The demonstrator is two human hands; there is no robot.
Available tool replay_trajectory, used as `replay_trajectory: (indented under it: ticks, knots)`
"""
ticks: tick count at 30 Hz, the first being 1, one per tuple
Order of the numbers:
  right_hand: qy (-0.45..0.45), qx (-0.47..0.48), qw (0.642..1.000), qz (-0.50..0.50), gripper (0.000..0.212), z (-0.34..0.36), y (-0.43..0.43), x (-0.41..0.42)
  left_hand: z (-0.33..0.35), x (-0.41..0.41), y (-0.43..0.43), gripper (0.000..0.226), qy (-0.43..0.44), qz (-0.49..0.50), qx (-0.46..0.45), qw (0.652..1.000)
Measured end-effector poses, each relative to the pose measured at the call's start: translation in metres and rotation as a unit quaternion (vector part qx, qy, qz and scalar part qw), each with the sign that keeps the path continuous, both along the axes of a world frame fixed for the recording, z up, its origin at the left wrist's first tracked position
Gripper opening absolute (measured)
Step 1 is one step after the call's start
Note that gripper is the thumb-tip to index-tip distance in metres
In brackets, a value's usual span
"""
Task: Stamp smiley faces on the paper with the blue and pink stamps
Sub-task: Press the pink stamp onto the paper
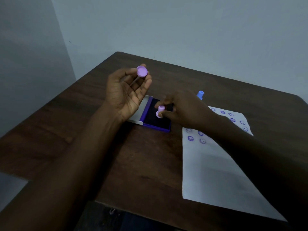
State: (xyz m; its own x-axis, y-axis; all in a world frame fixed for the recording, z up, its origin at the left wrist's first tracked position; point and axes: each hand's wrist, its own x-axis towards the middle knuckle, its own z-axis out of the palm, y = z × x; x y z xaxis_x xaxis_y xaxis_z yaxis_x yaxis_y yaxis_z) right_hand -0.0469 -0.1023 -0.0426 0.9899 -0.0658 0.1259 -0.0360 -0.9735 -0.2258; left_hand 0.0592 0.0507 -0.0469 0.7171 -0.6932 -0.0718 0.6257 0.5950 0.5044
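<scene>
Left hand (126, 92): raised above the table (83, 127), palm turned upward and toward the camera, fingers loosely curled; the thumb and fingertips pinch a round pink cap (142, 71), its hollow side facing the camera, at the far tip of the hand. Right hand (185, 112): reaching across from the right, knuckles up, fingers closed around the pink stamp (160, 111), which is tilted, its wider end low and toward the left hand; whether that end touches the pad surface cannot be told. Ink pad (156, 120): open, dark inking surface in a purple case, directly under the right hand's fingertips and just below and to the right of the left palm; its grey lid (141, 110) lies folded out flat beneath the heel of the left hand. Blue stamp (200, 95): standing upright on the table just beyond the right hand's knuckles, near the far corner of the paper, apart from both hands. Paper (208, 172): white sheet lying flat on the table under and to the right of the right forearm, extending toward the camera; its far end carries several purple smiley prints (202, 140), some plain rings, some with scalloped edges, partly hidden by the right wrist. Table: dark wood, set against a pale wall (183, 30).
</scene>
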Motion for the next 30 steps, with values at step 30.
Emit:
replay_trajectory:
  ticks: [30]
  knots:
    - [-0.111, 0.218, 0.940, -0.238, 0.025, -0.019, -0.046, -0.160, 0.001, -0.022, -0.012, 0.029, -0.056, -0.036, 0.077, 0.995]
